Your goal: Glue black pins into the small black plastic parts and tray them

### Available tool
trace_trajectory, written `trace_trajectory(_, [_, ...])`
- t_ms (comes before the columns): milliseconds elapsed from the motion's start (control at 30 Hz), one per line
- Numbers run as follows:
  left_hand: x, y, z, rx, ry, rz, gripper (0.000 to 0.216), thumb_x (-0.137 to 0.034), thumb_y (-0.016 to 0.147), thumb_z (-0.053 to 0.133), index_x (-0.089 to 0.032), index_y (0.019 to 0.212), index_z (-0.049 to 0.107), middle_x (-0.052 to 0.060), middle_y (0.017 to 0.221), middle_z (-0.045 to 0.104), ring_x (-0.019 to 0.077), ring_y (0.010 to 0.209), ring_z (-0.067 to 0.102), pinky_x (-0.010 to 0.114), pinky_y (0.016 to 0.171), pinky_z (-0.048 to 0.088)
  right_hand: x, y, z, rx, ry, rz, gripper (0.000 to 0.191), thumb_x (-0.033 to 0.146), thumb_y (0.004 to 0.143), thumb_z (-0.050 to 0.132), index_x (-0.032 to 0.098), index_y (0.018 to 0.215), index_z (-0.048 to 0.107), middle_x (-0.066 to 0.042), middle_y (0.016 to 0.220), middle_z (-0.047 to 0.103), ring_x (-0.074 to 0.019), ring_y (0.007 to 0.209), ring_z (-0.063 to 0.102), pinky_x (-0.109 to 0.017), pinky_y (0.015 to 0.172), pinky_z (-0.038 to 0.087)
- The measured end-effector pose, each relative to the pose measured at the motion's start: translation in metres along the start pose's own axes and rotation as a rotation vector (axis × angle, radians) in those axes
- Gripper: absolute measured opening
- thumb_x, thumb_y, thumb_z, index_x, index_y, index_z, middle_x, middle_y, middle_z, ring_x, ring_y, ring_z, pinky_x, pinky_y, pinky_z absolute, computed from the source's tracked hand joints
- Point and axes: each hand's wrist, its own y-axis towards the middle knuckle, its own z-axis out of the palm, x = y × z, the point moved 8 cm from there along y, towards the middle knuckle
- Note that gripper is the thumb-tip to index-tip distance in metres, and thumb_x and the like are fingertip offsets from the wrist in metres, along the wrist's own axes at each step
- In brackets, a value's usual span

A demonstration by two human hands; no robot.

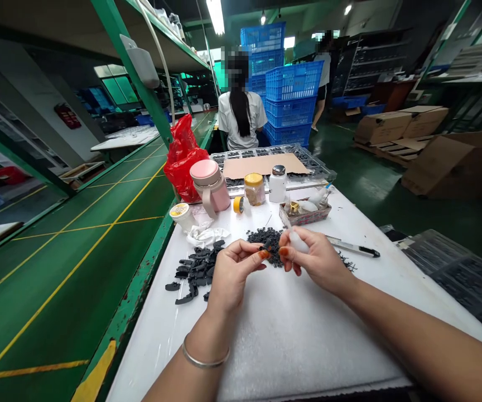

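Closely paired for fine work, the left hand (235, 276) pinches a small black plastic part (267, 244) between narrowed fingertips, the right hand (314, 261) pinching a white cotton wad (297, 242) beside it, both within reach of the heap of black parts (266, 248) at twelve o'clock.

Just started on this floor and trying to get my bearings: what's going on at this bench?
A person's left hand pinches a small black piece, while their right hand holds a white wad close beside it. Just beyond lies a heap of small black pieces, with larger black pieces to the left on the white bench. Another person faces away farther along.
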Motion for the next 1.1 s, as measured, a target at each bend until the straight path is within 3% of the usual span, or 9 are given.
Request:
trace_trajectory(133, [-0.006,0.001,-0.004,0.0,0.072,0.027,0.028,-0.032,0.07,0.079,-0.013,0.08,0.06,0.01,0.084,0.07,0.0188,0.079,0.066,0.022,0.063,0.052,0.005,0.001,-0.017,-0.084,-0.007,-0.024,0.039,0.05,0.09,0.053,0.021,0.114,0.046,-0.003,0.084,0.06,-0.0149,0.063,0.062,-0.02,0.04,0.04])
trace_trajectory(267, [-0.008,0.002,-0.005,0.0,0.109,0.027,0.028,-0.031,0.069,0.079,-0.012,0.08,0.061,0.01,0.08,0.07,0.0167,0.074,0.066,0.021,0.061,0.051,0.014,0.0,-0.026,-0.142,-0.231,-0.125,0.039,0.047,0.095,0.045,0.021,0.124,0.05,-0.005,0.091,0.061,-0.0135,0.065,0.059,-0.025,0.054,0.048])
trace_trajectory(367, [-0.004,0.003,-0.005,0.009,0.07,-0.012,0.028,-0.031,0.069,0.08,-0.012,0.08,0.063,0.01,0.082,0.071,0.0181,0.078,0.066,0.021,0.062,0.051,0.018,0.0,-0.026,-0.143,-0.402,-0.143,0.026,0.04,0.094,0.049,0.019,0.107,0.058,-0.004,0.091,0.062,-0.0128,0.067,0.057,-0.025,0.059,0.045])
trace_trajectory(500, [0.004,0.003,-0.003,0.005,-0.007,-0.064,0.027,-0.029,0.064,0.083,-0.012,0.078,0.068,0.006,0.077,0.068,0.0133,0.071,0.062,0.021,0.064,0.053,0.019,0.001,-0.021,-0.121,-0.458,-0.11,0.021,0.037,0.087,0.06,0.017,0.081,0.059,0.0,0.072,0.059,-0.0121,0.062,0.051,-0.024,0.058,0.039])
trace_trajectory(667, [0.014,0.003,0.004,0.036,-0.04,-0.093,0.027,-0.029,0.062,0.084,-0.011,0.078,0.071,0.006,0.077,0.067,0.0128,0.07,0.061,0.021,0.064,0.053,0.006,-0.001,0.0,0.015,-0.283,-0.024,0.025,0.037,0.082,0.064,0.015,0.071,0.062,0.001,0.061,0.055,-0.0112,0.057,0.047,-0.022,0.053,0.034])
trace_trajectory(1000, [0.021,0.001,0.014,0.057,-0.178,-0.128,0.026,-0.023,0.06,0.085,-0.009,0.073,0.068,0.008,0.073,0.068,0.011,0.063,0.061,0.018,0.062,0.054,0.005,-0.003,0.006,-0.037,-0.224,-0.059,0.021,0.028,0.077,0.06,0.014,0.062,0.056,0.001,0.055,0.052,-0.0106,0.052,0.043,-0.023,0.05,0.031])
trace_trajectory(1100, [0.023,0.003,0.008,-0.019,-0.304,-0.123,0.024,-0.016,0.058,0.084,-0.008,0.073,0.067,0.006,0.071,0.066,0.0095,0.06,0.061,0.015,0.06,0.053,0.004,-0.003,0.006,-0.054,-0.212,-0.03,0.017,0.026,0.074,0.059,0.014,0.061,0.056,0.001,0.055,0.053,-0.011,0.053,0.045,-0.023,0.051,0.033])
